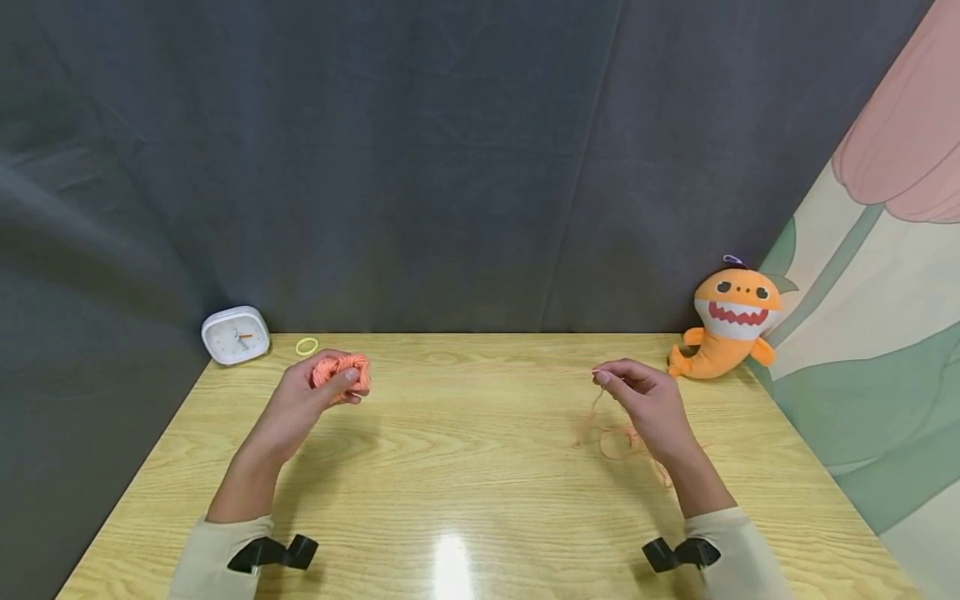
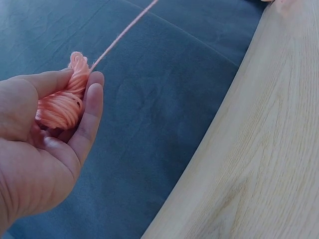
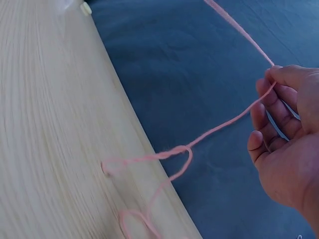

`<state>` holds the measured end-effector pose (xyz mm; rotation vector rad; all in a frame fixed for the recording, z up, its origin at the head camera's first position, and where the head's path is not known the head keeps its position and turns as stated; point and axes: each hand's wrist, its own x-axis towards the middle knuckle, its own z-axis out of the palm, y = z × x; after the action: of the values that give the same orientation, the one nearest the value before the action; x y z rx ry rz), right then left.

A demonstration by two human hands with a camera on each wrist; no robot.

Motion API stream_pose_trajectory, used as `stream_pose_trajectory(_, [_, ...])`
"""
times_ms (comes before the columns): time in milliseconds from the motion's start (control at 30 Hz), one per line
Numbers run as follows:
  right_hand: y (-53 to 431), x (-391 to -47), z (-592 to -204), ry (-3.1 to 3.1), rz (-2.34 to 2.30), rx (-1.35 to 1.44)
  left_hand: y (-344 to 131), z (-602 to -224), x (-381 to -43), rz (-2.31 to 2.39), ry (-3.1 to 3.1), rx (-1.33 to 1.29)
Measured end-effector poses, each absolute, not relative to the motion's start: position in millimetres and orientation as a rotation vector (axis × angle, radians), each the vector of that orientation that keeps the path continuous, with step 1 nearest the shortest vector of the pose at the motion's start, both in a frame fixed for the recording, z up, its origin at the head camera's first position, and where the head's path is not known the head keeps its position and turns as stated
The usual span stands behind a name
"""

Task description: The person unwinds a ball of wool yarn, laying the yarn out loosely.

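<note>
Fingers (image 2: 90,115) of left hand (image 1: 311,392) curl round coral yarn bundle (image 2: 59,108), thumb on top, well left of the plush shark (image 1: 738,325). Right hand (image 1: 651,400) pinches a yarn strand (image 3: 239,29) between thumb and fingertips, near the shark, on its left; other fingers loosely bent. From where I stand, loose loops (image 1: 636,440) lie on the tabletop (image 1: 465,433) in front of the shark, slightly left. White clock (image 1: 236,336), far left of shark.
</note>
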<state>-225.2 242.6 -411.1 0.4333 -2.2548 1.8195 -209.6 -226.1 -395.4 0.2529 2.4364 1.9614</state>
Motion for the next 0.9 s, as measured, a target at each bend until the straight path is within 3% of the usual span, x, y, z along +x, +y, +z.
stream_pose_trajectory(900, [286.0,-217.7,-392.3,-1.985,1.909,0.41,-227.5,-397.9,-210.7,1.978,2.425,0.266])
